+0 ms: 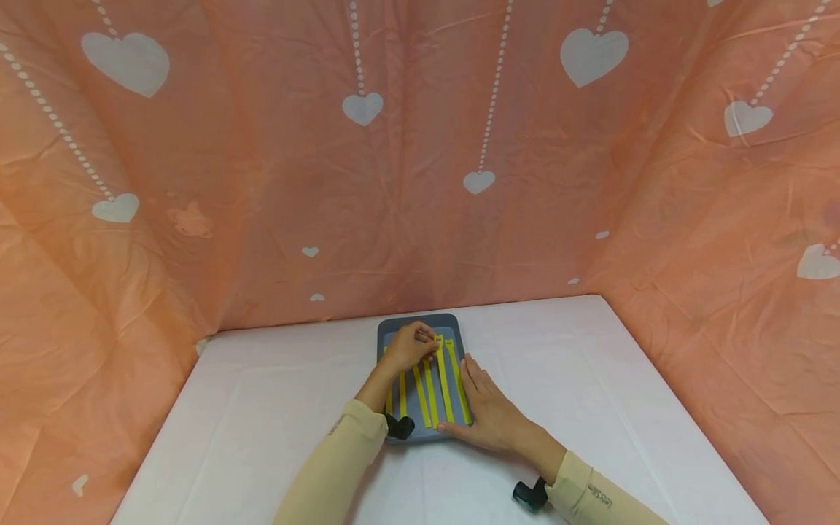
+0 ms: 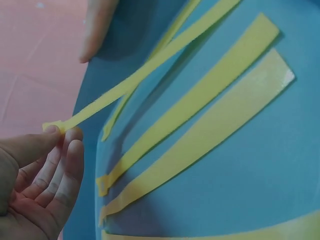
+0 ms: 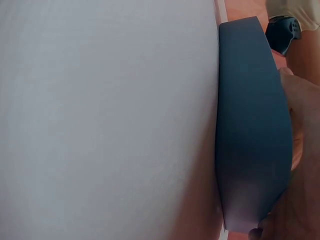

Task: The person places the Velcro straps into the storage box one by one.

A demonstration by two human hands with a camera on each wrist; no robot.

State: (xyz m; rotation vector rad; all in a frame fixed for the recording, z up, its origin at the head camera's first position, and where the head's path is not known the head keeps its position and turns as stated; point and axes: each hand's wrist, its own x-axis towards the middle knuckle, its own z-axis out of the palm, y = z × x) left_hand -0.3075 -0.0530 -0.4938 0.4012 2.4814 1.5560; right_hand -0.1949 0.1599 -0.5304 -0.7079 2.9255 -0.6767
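My left hand is over the far part of a grey-blue tray. It pinches the slotted head of a yellow hook-and-loop cable tie between thumb and fingers; that end is lifted above the tray rim in the left wrist view. Several other yellow cable ties lie lengthwise side by side on the tray floor. At the tray's right side, my right hand rests with straight fingers along the edge and its thumb at the near right corner. The right wrist view shows the tray's outer wall beside that hand.
The tray stands on a white-covered table. An orange curtain with white hearts hangs behind and on both sides. Small black devices are worn at both wrists, by the beige sleeves.
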